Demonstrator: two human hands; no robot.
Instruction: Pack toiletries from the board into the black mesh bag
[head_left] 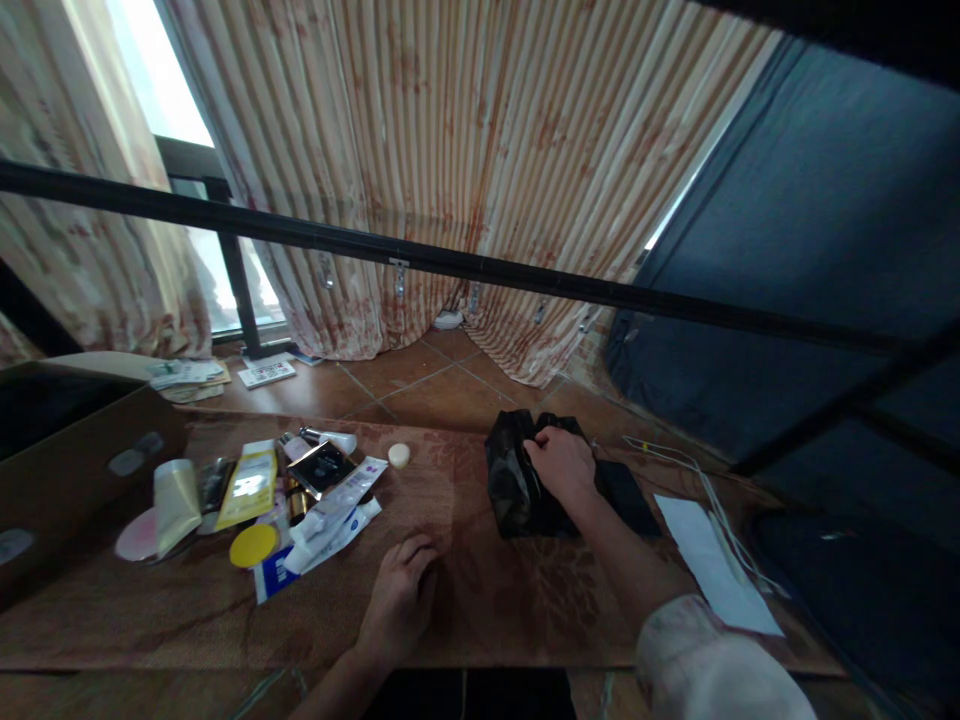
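A black pouch [514, 480] with a faint pattern stands on the brown tablecloth, its top parted. My right hand [564, 462] is over it, fingers curled and closed on the edge of its opening; the fingertips are partly hidden. My left hand [401, 590] rests on the cloth to the left of the pouch, fingers loosely curled in, with nothing showing in them. Beyond it lies a pile of toiletries: a yellow packet [251, 488], a cream tube [176, 500], a black square packet [322, 468], white tubes [330, 530] and a yellow round lid [253, 545]. A small cream round piece [399, 455] lies apart.
A cardboard box [112, 440] stands at the left. White paper [716, 565] and a pale cable [712, 490] lie at the right, near a dark flat piece [628, 498] beside the pouch. A black bar [450, 262] crosses in front of striped curtains [420, 120].
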